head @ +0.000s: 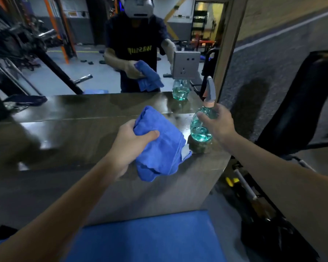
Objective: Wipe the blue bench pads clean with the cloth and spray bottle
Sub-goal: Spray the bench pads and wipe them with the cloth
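Only 1 legible text: yellow lettering (139, 50) across the chest of a dark T-shirt (133, 35), seen in the mirror (95, 72), just left of the socket plate (186, 65). Letters are reversed by the reflection & blurred; approx. "wasup", last letters unsure.

Up-left of the socket plate, on the far wall in the reflection: white sheet (72, 4) & small orange label (72, 14), print too small to read.

Below the socket plate: white tag (185, 152) on the blue cloth (159, 144), can't read any print on it.
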`<act>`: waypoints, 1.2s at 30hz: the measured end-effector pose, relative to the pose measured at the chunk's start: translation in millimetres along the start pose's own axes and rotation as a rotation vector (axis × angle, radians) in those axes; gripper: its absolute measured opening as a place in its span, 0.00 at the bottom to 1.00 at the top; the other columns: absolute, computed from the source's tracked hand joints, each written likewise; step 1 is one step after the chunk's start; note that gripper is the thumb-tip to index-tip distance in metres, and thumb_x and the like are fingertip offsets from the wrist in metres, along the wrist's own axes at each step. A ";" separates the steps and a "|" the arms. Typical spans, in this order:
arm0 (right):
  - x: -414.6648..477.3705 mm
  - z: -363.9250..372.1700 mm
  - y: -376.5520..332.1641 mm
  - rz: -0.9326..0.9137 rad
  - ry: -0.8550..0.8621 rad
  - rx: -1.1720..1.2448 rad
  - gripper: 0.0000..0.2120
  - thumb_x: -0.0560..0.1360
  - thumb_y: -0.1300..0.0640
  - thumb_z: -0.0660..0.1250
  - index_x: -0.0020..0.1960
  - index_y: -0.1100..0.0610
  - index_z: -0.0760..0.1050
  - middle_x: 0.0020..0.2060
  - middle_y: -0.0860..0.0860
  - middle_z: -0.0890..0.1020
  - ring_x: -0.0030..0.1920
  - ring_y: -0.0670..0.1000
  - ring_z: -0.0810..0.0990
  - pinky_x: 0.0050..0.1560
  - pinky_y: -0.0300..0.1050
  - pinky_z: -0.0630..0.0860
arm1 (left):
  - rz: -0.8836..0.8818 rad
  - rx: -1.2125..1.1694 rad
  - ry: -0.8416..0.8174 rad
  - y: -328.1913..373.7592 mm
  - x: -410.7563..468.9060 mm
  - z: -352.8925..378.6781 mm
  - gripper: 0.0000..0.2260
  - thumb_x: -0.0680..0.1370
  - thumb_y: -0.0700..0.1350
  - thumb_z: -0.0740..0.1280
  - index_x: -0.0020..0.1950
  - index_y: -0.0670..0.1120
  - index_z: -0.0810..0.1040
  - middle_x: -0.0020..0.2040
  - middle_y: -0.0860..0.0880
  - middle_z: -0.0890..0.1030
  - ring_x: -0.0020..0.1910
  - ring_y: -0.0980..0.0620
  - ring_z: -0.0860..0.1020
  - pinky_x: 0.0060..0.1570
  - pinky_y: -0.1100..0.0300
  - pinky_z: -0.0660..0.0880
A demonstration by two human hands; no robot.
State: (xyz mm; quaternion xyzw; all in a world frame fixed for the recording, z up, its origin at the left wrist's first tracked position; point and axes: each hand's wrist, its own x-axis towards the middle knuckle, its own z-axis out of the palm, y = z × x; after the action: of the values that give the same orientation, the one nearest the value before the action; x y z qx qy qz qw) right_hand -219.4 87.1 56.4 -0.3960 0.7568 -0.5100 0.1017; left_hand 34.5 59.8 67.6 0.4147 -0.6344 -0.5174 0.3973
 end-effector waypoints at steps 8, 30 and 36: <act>5.8 -0.1 -10.1 -0.056 0.023 -0.030 0.15 0.72 0.41 0.70 0.43 0.53 0.74 0.43 0.55 0.75 0.36 0.50 0.72 0.36 0.43 0.70 | -0.037 -0.007 -0.071 -4.9 14.6 1.3 0.11 0.74 0.43 0.75 0.55 0.45 0.79 0.47 0.51 0.86 0.46 0.54 0.85 0.43 0.58 0.79; -242.7 -38.0 157.9 0.148 -0.199 -0.026 0.17 0.71 0.57 0.66 0.58 0.55 0.67 0.38 0.48 0.73 0.39 0.54 0.79 0.43 0.57 0.78 | 0.013 0.430 -0.206 -161.8 -144.5 46.2 0.10 0.72 0.43 0.66 0.52 0.51 0.73 0.45 0.54 0.77 0.42 0.58 0.74 0.45 0.68 0.71; -305.2 14.7 263.3 0.314 -0.272 -0.131 0.25 0.66 0.49 0.62 0.63 0.50 0.73 0.43 0.48 0.82 0.41 0.57 0.81 0.45 0.56 0.79 | 0.085 0.587 -0.242 -287.3 -147.7 67.0 0.22 0.73 0.30 0.62 0.49 0.58 0.75 0.41 0.66 0.80 0.38 0.63 0.77 0.34 0.70 0.70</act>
State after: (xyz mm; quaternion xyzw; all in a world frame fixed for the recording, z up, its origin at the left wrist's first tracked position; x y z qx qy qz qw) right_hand -138.6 335.2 -251.1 -0.3443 0.8200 -0.3794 0.2551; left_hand 55.3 185.4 -236.8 0.4203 -0.8160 -0.3407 0.2034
